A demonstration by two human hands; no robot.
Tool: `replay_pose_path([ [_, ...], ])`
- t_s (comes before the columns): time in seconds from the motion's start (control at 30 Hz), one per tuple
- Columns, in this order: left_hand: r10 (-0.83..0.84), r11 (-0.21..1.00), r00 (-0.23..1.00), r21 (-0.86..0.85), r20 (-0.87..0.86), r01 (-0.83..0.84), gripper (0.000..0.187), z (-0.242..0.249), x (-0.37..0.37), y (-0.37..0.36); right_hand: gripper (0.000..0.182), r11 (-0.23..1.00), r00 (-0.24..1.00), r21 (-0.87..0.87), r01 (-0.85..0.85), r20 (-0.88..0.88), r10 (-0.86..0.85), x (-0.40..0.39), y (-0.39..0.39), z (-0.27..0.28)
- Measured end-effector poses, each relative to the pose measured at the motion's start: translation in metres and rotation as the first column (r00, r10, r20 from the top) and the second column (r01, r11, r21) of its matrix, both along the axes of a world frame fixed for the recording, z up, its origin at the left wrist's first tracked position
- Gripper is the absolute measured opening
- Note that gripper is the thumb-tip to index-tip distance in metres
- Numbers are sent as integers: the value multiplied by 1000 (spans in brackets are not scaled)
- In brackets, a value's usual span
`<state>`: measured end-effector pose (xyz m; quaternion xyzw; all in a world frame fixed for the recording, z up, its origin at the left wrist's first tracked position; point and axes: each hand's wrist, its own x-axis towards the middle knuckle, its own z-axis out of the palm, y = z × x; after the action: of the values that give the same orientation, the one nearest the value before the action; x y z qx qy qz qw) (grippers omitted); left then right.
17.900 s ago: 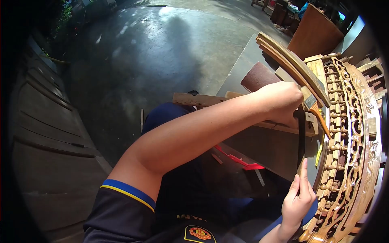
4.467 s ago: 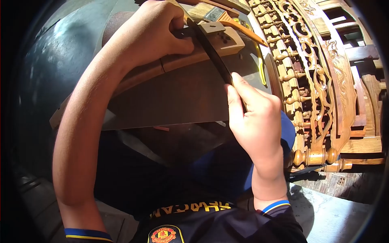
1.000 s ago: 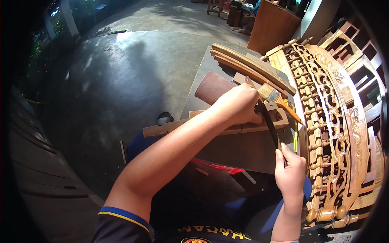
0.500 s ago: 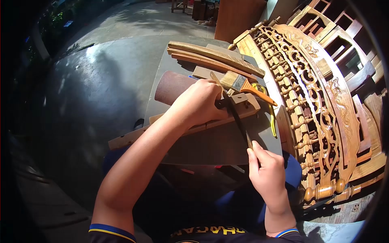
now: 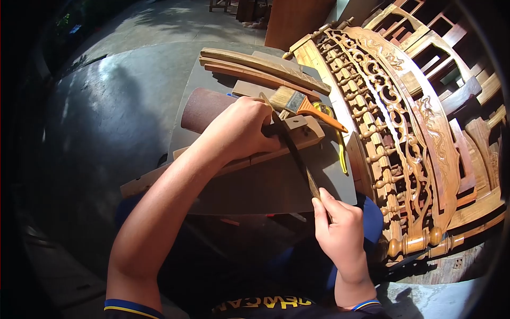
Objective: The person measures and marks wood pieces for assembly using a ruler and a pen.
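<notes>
One long dark tool [image 5: 298, 156] slants over the wooden block [image 5: 310, 139] on the gray board [image 5: 255, 194]. Your left hand [image 5: 247, 126], elbow bent, clenches its far part; your right hand [image 5: 341, 222] pinches its near end between thumb and fingers.

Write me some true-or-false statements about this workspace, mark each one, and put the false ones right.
1. The right hand grips the near end of a long dark tool. True.
2. The left hand holds nothing. False: it grips the same tool, farther from the body.
3. The brush has a green handle. False: its handle is orange.
4. Carved wooden furniture stands to the right of the brush. True.
5. The reddish-brown sheet lies flat. False: it is curled.
</notes>
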<state>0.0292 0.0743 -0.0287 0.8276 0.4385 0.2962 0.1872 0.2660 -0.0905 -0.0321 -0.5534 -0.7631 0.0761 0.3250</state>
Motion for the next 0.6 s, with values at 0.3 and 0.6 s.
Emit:
replay_pose_path([
  [0.3,1,999,1000,47,-1,-1,34,0,4,-1,22,1000,1000,27,7,8,-7,-6,6,1],
  [0.6,-12,999,1000,38,6,12,41,3,3,-1,25,999,999,11,-30,29,29,-14,43,3],
])
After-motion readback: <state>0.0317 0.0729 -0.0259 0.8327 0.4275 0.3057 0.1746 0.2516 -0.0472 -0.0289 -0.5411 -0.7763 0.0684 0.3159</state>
